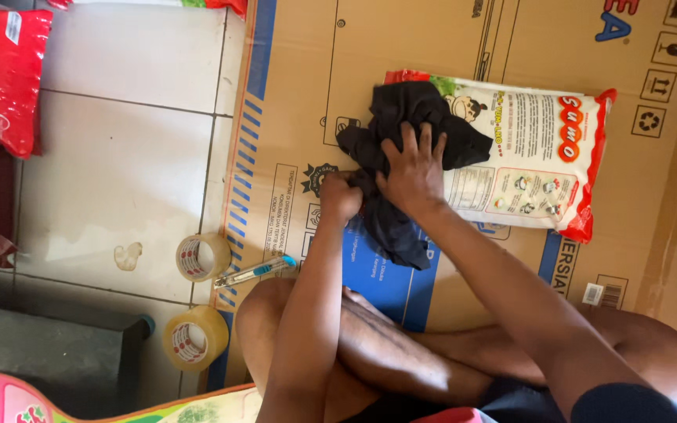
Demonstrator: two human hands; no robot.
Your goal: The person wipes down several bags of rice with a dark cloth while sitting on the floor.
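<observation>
The right hand (413, 174) lies spread flat on a dark cloth (401, 157) bunched over the end of a white and red sack (534, 157) on flattened cardboard (464, 39). The left hand (338, 196) pinches the cloth's edge in a closed fist. This looks like gathering or folding; smoothing the bunched folds seems due next.

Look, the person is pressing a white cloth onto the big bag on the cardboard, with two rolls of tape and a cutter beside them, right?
Almost. The cloth is black, not white, as the head view shows. The right hand presses it onto the big bag on the cardboard, the left hand grips its edge, and two rolls of tape and a cutter lie beside them.
</observation>
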